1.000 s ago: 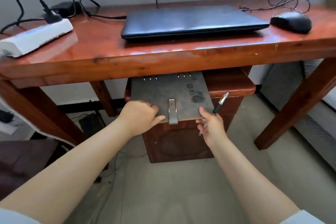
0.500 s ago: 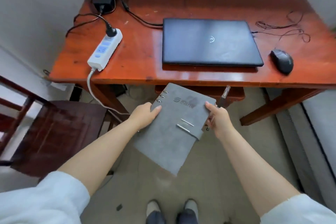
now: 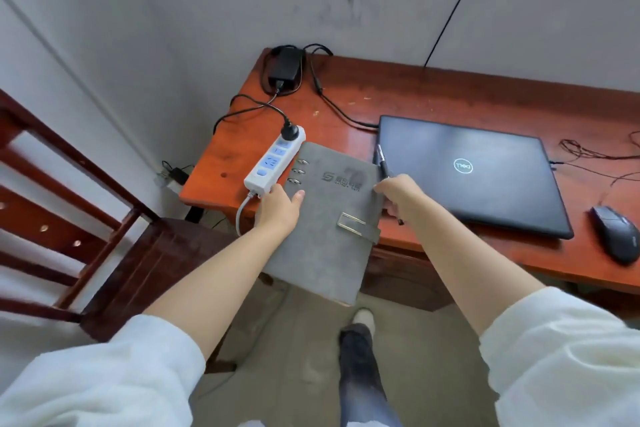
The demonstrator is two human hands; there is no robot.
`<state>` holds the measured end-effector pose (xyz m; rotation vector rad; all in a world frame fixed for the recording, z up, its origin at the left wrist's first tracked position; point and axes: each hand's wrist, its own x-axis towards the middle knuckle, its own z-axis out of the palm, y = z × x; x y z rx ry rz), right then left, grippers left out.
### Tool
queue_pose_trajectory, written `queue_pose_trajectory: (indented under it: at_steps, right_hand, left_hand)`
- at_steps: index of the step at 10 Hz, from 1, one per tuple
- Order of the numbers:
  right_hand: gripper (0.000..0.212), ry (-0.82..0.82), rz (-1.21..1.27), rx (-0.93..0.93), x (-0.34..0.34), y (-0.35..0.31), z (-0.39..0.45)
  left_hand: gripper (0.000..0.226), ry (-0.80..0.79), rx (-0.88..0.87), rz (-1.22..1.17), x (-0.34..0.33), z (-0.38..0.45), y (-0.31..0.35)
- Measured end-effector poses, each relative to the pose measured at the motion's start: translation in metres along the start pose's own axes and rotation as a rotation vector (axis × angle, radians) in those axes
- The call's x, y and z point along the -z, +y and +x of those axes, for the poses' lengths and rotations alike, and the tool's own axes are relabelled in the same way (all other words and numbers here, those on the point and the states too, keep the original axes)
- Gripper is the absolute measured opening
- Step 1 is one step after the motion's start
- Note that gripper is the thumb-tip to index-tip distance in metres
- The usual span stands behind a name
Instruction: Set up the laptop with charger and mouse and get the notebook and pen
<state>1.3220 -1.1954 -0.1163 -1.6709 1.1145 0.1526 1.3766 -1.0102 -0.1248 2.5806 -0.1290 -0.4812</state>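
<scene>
The left hand (image 3: 277, 206) is closed on the left edge of one grey notebook (image 3: 325, 218), thumb laid on the cover. The right hand (image 3: 403, 196) is closed on the notebook's right edge, and one black pen (image 3: 382, 161) is held in the same hand; the lower part of the pen is hidden behind the fingers, with only a small tip seen below the hand. The notebook is held tilted, its far end over the front edge of the desk (image 3: 433, 97) and its near end hanging past it; whether it touches the desk cannot be told. Three binder rings and one strap clasp are counted on it; its cover lettering is too blurred to read.

Just left of the notebook, one white power strip (image 3: 273, 163) lies on the desk, with one plug seated in it; its near end is partly covered by the left hand. One charger brick (image 3: 285, 68) lies at the far left corner, its cable run to the laptop (image 3: 474, 173). One laptop is seen, closed, just right of the pen. One black mouse (image 3: 614, 232) lies right of the laptop, its cable cut off by the frame edge. One wooden chair (image 3: 86, 218) stands to the left, partly out of frame.
</scene>
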Motion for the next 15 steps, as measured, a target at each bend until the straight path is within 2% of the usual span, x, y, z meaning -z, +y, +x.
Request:
queue_pose_trajectory:
  at_steps: [3,5,6,8,9,10,11,12,13,14,15]
  right_hand:
    - [0.038,-0.074,-0.229,0.017,0.005,-0.042,0.109]
    - [0.035,-0.086,-0.325,0.05,-0.008,-0.062,0.144]
    - [0.037,-0.111,-0.368,0.062,-0.017,-0.075,0.152]
    - [0.038,-0.2,-0.32,-0.015,-0.036,-0.086,0.161]
    - [0.035,-0.2,-0.27,-0.011,-0.044,-0.092,0.159]
    - [0.019,-0.148,-0.268,0.062,-0.048,-0.095,0.151]
    - [0.047,-0.086,-0.492,0.264,-0.046,-0.083,0.131]
    - [0.037,-0.069,-0.751,0.32,-0.046,-0.06,0.111]
    - [0.022,-0.14,-0.849,0.214,-0.052,-0.044,0.097]
    - [0.02,-0.128,-0.844,0.235,-0.055,-0.035,0.093]
    - [0.022,-0.09,-0.79,0.261,-0.046,-0.037,0.097]
  left_hand:
    - [0.054,-0.126,0.115,0.021,-0.023,0.103,0.041]
    - [0.058,-0.169,0.208,0.045,-0.03,0.148,0.047]
    - [0.057,-0.151,0.246,0.07,-0.029,0.163,0.044]
    - [0.058,-0.17,0.269,0.107,-0.017,0.188,0.032]
    - [0.053,-0.126,0.291,0.141,-0.014,0.192,0.027]
    - [0.049,-0.06,0.313,0.17,-0.017,0.188,0.029]
    - [0.045,-0.017,0.263,0.251,-0.022,0.18,0.031]
    - [0.044,-0.018,0.183,0.308,-0.025,0.173,0.026]
    - [0.046,-0.046,0.156,0.336,-0.023,0.17,0.023]
    - [0.049,-0.026,0.098,0.356,-0.021,0.171,0.023]
    - [0.051,0.0,-0.157,0.377,-0.025,0.169,0.029]
